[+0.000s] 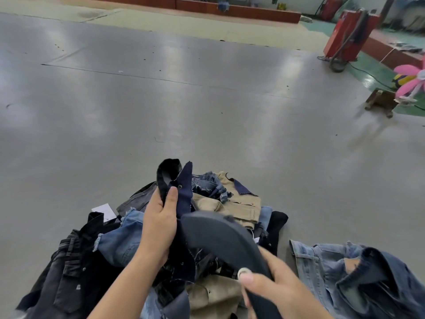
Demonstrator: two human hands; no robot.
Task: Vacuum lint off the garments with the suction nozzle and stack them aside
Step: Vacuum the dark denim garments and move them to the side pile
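Both forearms are bare, no sleeves in view. The left hand [158, 226] and right hand [273, 286] wear no gloves.

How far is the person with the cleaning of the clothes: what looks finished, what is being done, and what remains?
Possibly done: one light blue denim jacket lies alone to the right, apart from the heap. In hand: the left hand holds up a dark navy denim piece, and the right hand grips the dark grey suction nozzle against it. Left: the mixed pile of denim and beige garments, so most work remains.
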